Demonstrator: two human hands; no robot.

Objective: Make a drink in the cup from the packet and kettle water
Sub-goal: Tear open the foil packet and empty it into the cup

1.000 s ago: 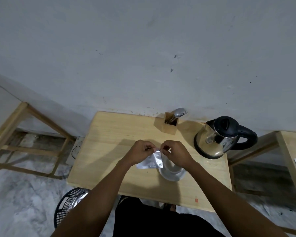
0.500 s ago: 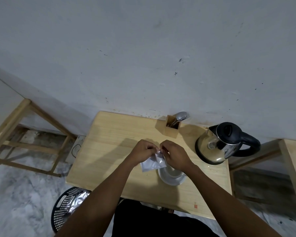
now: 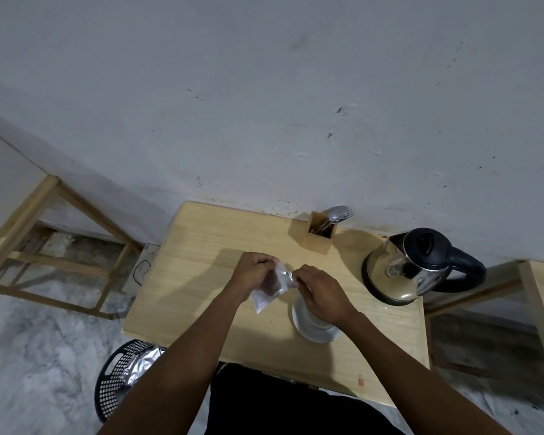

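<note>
A small silvery packet (image 3: pixel 269 291) hangs between both hands above the wooden table (image 3: pixel 201 277). My left hand (image 3: pixel 253 273) pinches the packet's upper left edge. My right hand (image 3: pixel 322 293) pinches its top right corner, where a thin torn strip shows. A white cup on a white saucer (image 3: pixel 314 334) stands just below my right hand, which hides most of the cup. The steel kettle (image 3: pixel 409 271) with a black lid and handle sits at the table's right back.
A wooden holder (image 3: pixel 319 238) with a spoon and fork stands at the back by the wall. A black perforated bin (image 3: pixel 120 375) with foil inside sits on the floor at front left. Wooden frames flank the table on both sides.
The hands have drawn slightly apart at the packet's top, and the packet now hangs more to the left of the cup. The camera view has shifted a little.
</note>
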